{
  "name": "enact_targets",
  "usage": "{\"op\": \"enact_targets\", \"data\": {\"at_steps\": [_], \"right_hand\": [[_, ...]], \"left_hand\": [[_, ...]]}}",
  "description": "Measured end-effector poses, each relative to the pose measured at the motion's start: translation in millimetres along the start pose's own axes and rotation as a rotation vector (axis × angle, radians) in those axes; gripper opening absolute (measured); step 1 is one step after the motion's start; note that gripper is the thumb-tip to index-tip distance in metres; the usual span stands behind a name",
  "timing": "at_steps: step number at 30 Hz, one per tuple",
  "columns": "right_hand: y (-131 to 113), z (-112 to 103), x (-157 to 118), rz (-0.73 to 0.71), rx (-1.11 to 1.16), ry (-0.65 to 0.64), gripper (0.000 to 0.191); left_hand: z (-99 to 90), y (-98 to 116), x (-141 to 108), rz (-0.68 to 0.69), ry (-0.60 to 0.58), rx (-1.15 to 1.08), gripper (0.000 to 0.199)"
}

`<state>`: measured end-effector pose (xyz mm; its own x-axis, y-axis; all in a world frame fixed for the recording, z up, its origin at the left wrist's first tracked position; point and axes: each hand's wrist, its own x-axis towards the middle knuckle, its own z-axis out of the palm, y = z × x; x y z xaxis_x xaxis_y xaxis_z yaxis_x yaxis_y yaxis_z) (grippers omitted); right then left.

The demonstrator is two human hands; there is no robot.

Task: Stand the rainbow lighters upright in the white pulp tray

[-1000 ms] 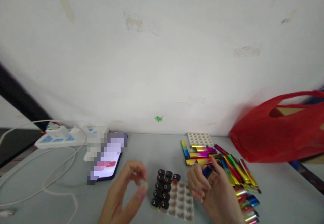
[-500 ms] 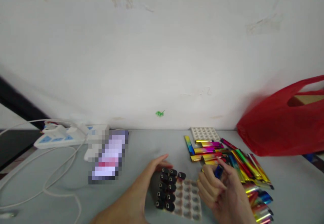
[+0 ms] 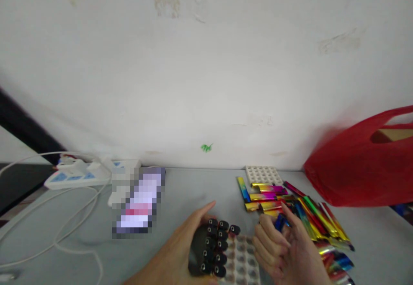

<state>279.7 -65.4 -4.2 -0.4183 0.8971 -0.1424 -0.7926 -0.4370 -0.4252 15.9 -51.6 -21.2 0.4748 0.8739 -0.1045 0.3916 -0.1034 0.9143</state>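
A pale tray (image 3: pixel 241 259) with rows of round holes lies at the bottom middle. Several black-tipped pieces (image 3: pixel 211 243), each with a small ring-like mark on its end, stand upright in its left columns. Curved around the tray's left side is my left hand (image 3: pixel 183 242), its thumb low at the near edge and the other fingers at the far corner. Closed beside the tray's right edge, my right hand (image 3: pixel 277 246) pinches a shiny blue tube (image 3: pixel 281 222) between thumb and curled fingers. Most of that tube is hidden by the hand.
Shiny multicoloured tubes (image 3: pixel 318 218) lie heaped right of my right hand. Behind them is another holed tray (image 3: pixel 263 175). A red bag (image 3: pixel 355 169) stands far right. At left are a blurred-out phone (image 3: pixel 140 201), a power strip (image 3: pixel 77 175) and loose white cables (image 3: pixel 61 229).
The view has tilted slightly, so most things sit a little lower. My right hand has turned a little, and more of the blue tube shows. The tray stays between my hands.
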Motion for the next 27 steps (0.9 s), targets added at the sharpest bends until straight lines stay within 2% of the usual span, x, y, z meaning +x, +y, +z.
{"op": "enact_targets", "data": {"at_steps": [5,12,17,22,27], "right_hand": [[-0.2,0.0,-1.9,0.017,0.005,0.032,0.073],[1.0,-2.8,-4.9,0.006,-0.021,0.006,0.072],[2.8,-2.6,-0.8,0.005,-0.022,-0.026,0.071],[9.5,2.5,-1.6,-0.120,-0.188,0.115,0.051],[18.6,5.1,-4.8,-0.419,-0.577,0.365,0.031]], "left_hand": [[2.1,-10.8,-0.2,0.015,0.020,0.027,0.122],[1.4,-19.8,-1.9,-0.001,-0.028,0.045,0.125],[2.8,-23.6,-0.8,0.006,0.008,0.031,0.122],[2.3,-27.3,5.6,0.051,-0.039,0.017,0.127],[1.4,-16.4,-0.9,-0.008,0.020,0.040,0.121]]}}
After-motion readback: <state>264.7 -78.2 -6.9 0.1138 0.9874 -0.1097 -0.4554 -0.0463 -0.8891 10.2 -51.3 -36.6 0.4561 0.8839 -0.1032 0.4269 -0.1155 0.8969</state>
